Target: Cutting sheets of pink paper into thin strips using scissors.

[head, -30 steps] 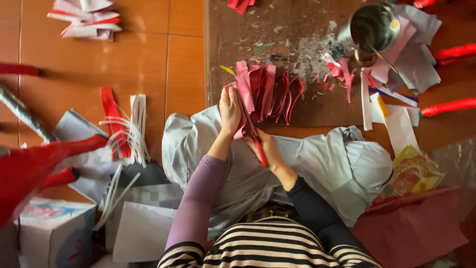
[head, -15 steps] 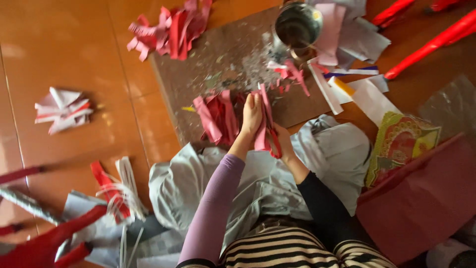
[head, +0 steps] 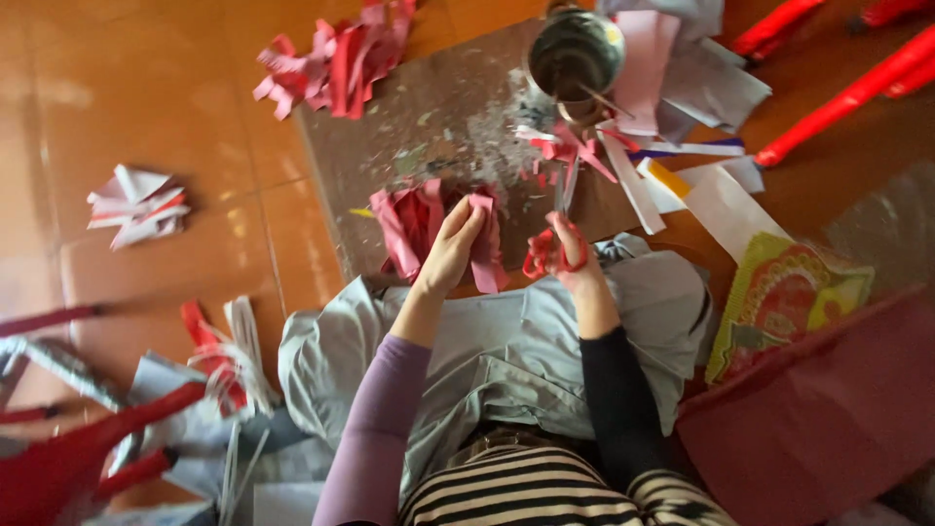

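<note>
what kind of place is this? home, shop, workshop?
Probably a home or small workshop floor used for paper crafts. The person sits on orange floor tiles with a brown work board in front, the left hand on pink folded paper, the right hand on red-handled scissors, paper scraps around.

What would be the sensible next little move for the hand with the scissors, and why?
Probably bring the scissors across to the pink paper strip. The right hand holds them by their red handles, blades pointing away, apart from the strip that the left hand holds up over the board.
</note>
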